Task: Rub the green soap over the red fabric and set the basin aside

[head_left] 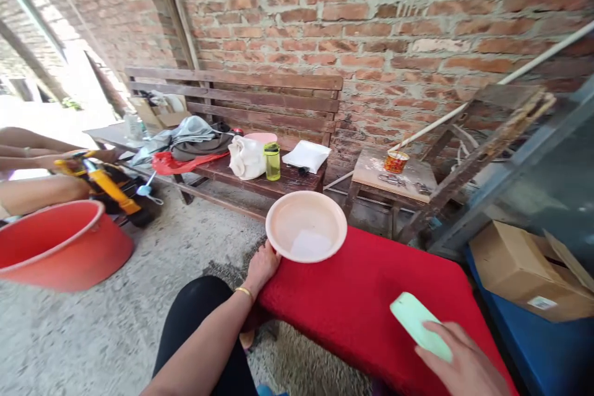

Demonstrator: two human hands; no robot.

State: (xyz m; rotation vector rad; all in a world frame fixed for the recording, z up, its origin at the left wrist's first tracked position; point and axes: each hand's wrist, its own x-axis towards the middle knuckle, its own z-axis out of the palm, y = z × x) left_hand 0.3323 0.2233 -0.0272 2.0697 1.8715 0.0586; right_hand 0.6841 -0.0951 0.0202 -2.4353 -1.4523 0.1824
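The left hand point(261, 267) closes its grip on the near rim of the pale pink plastic bowl point(306, 226), at the far end of the red cloth-covered table point(362, 303). The right hand point(464, 365) clasps a mint-green flat phone point(420, 325) above the table's near side. The step looks like steadying the bowl.

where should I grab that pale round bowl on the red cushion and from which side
Probably by the rim of the bowl, from its near-left edge, where the left hand already touches it. It sits upright, shallow and wide, at the red cushion's far corner, so pinch the thin lip.
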